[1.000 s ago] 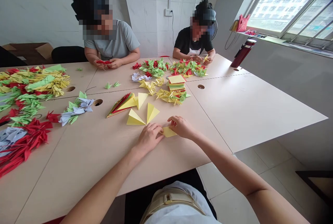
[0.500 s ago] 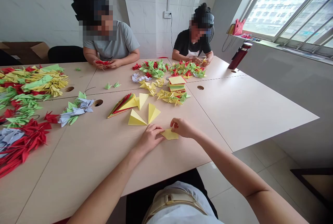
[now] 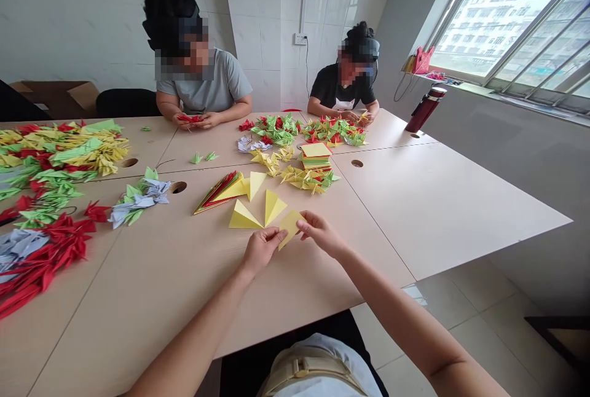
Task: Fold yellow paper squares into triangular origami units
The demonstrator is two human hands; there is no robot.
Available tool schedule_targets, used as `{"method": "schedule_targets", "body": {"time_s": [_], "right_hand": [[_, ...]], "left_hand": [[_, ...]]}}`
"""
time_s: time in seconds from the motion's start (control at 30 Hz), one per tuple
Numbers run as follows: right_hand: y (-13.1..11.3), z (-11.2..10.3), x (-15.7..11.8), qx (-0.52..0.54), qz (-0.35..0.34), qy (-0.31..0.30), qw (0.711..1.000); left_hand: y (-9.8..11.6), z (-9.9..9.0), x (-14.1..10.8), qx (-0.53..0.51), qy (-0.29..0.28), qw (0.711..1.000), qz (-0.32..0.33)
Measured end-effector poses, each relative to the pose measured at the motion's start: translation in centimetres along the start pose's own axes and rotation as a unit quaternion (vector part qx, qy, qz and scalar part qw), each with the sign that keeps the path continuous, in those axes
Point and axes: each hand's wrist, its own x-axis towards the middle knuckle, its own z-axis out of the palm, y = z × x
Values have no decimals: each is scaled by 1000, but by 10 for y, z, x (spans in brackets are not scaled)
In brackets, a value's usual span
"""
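Yellow paper (image 3: 290, 228) between both hands (image 3: 262, 249) (image 3: 320, 233)

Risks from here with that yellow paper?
The folded yellow paper is pinched only at its edges by the left hand and right hand, so it may slip or crease off-line. The two folded yellow triangles lie close beyond the hands, and a careless move could knock them. Loose paper cranes sit near a table cable hole, and one might drop through.
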Motion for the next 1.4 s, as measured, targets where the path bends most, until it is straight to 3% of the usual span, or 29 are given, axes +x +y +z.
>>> {"method": "schedule_targets", "body": {"time_s": [0.13,0.27,0.53,0.83,1.0,1.07,1.2,1.4], "right_hand": [[10,9,7,20,-1,13,1000],[15,12,5,44,9,-11,999],[17,15,-1,59,-1,22,998],[17,20,-2,8,-9,38,999],[10,12,1,25,-14,166,986],[6,11,0,34,3,151,988],[6,17,-1,16,57,53,997],[10,17,2,21,25,64,997]], "left_hand": [[1,-2,1,-82,-18,996,-25],[-1,-5,2,-152,-16,986,-70],[-2,-11,3,-202,-34,971,-119],[-2,-8,4,-159,-38,982,-98],[-4,-6,4,-143,18,987,-76],[-4,-6,3,-112,31,992,-51],[-3,-4,1,-20,41,999,19],[0,0,0,-8,23,999,28]]}}
